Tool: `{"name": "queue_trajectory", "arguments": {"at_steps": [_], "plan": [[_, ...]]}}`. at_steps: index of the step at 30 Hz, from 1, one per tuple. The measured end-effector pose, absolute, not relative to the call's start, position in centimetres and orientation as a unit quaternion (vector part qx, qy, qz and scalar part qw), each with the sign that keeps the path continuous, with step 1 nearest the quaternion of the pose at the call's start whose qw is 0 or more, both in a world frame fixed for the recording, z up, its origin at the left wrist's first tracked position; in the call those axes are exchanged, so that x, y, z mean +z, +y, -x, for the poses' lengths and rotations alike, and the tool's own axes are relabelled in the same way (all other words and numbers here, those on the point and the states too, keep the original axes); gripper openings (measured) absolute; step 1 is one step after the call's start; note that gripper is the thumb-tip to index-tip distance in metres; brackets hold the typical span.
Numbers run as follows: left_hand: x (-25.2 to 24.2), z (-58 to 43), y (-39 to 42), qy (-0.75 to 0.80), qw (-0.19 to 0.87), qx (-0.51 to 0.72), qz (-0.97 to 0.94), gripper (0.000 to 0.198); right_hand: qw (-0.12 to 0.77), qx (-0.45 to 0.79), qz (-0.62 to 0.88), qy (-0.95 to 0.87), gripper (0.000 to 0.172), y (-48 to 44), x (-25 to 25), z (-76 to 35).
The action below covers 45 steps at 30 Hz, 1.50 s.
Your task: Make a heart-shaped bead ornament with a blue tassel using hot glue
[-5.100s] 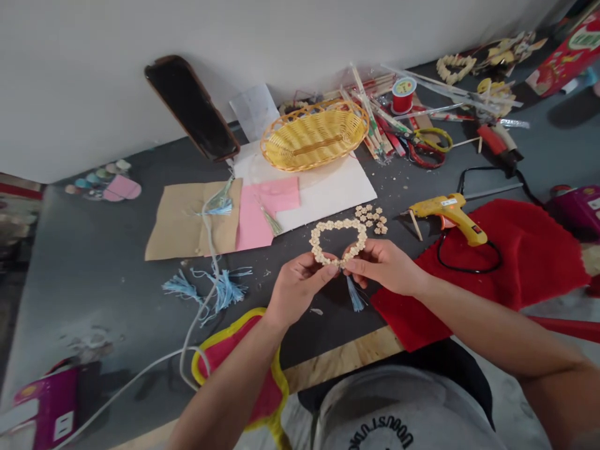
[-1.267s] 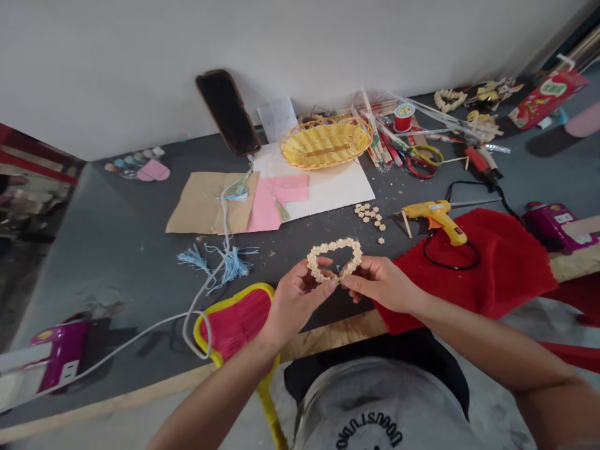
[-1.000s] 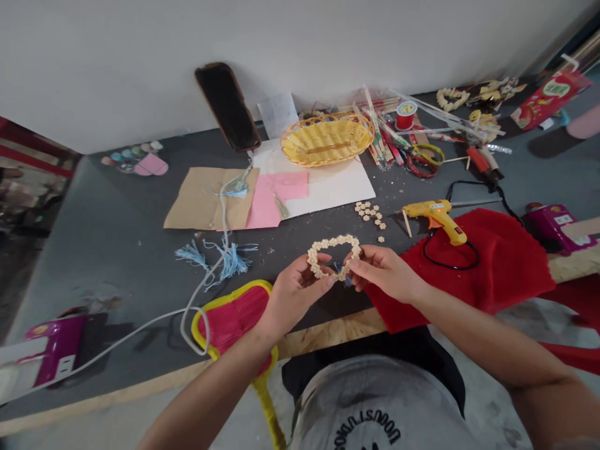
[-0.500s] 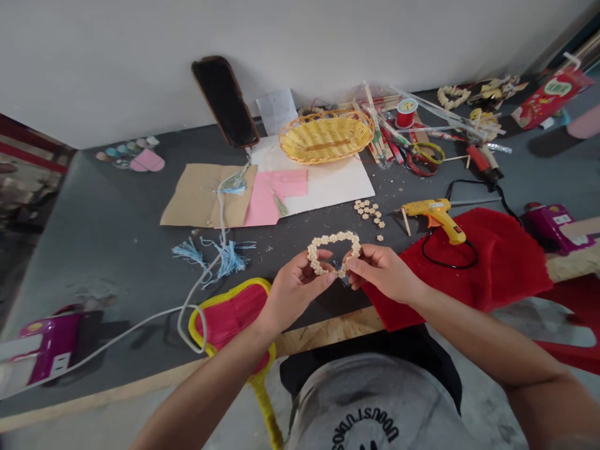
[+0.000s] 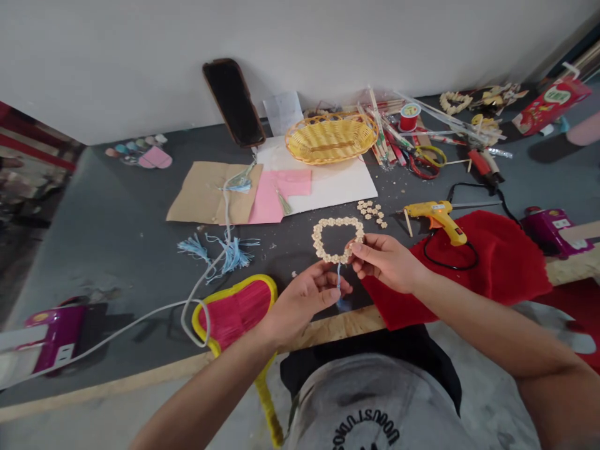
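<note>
A heart-shaped ring of small pale flower pieces (image 5: pixel 317 240) is held up above the dark table by my right hand (image 5: pixel 385 261), which pinches its right side between thumb and fingers. From the bottom of the ring hangs a blue tassel (image 5: pixel 339 275). My left hand (image 5: pixel 307 292) is just below the ring, with thumb and fingers closed on the tassel's cord. The tassel's lower end looks blurred. Several loose flower pieces (image 5: pixel 372 212) lie on the table beyond my right hand.
Right of my hands, a yellow glue gun (image 5: pixel 435 219) rests by red felt (image 5: pixel 492 262). Blue tassels (image 5: pixel 229 256) and a white cable (image 5: pixel 191 300) lie left, near a pink and yellow fan-like piece (image 5: pixel 237 310). A wicker basket (image 5: pixel 330 140) and scissors (image 5: pixel 427 161) stand behind.
My left hand has moved from the ring down to the blue tassel, which now hangs in view below it. My right hand still holds the ring, which is slightly higher.
</note>
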State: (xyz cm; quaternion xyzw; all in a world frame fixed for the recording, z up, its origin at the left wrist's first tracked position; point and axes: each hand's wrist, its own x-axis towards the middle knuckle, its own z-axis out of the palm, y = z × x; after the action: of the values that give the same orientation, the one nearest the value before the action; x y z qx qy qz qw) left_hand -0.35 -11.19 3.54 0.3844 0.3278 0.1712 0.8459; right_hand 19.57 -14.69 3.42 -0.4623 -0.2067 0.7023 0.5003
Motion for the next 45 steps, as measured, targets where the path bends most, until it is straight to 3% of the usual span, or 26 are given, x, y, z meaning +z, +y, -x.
{"name": "queue_trajectory", "arguments": {"at_steps": [8, 15, 18, 21, 24, 28, 31, 35, 39, 45], "plan": [[3.7, 2.9, -13.8, 0.393, 0.870, 0.102, -0.279, 0.059, 0.418, 0.686, 0.558, -0.208, 0.021, -12.5, 2.6, -19.0], [2.9, 3.8, -14.0, 0.331, 0.871, 0.022, -0.362, 0.038, 0.312, 0.672, 0.599, -0.303, 0.023, -12.5, 2.8, -20.0], [2.5, 3.8, -14.0, 0.306, 0.848, -0.002, -0.433, 0.043, 0.269, 0.623, 0.627, -0.382, 0.018, -13.1, 3.2, -21.2], [3.0, 3.9, -13.6, 0.264, 0.771, -0.036, -0.578, 0.034, 0.212, 0.538, 0.660, -0.480, 0.016, -13.9, 3.6, -22.4], [4.1, 3.5, -12.9, 0.192, 0.615, -0.053, -0.763, 0.027, 0.164, 0.381, 0.680, -0.604, 0.013, -14.8, 3.8, -23.2], [3.9, 2.1, -12.7, 0.210, 0.346, 0.031, -0.914, 0.035, 0.184, 0.215, 0.673, -0.683, 0.013, -16.0, 3.3, -23.5], [2.5, 1.4, -13.2, 0.218, 0.228, 0.017, -0.949, 0.042, 0.223, 0.145, 0.670, -0.693, 0.019, -16.9, 3.0, -23.5], [1.5, 1.7, -13.9, 0.177, 0.207, -0.006, -0.962, 0.043, 0.268, 0.101, 0.709, -0.645, 0.024, -17.7, 3.7, -24.3], [2.2, 2.1, -12.5, 0.184, 0.214, 0.037, -0.959, 0.028, 0.296, 0.065, 0.725, -0.618, 0.022, -17.7, 4.2, -24.9], [2.7, -0.1, -6.2, 0.298, 0.193, 0.162, -0.921, 0.021, 0.285, 0.156, 0.686, -0.651, 0.022, -17.6, 3.4, -23.8]]}}
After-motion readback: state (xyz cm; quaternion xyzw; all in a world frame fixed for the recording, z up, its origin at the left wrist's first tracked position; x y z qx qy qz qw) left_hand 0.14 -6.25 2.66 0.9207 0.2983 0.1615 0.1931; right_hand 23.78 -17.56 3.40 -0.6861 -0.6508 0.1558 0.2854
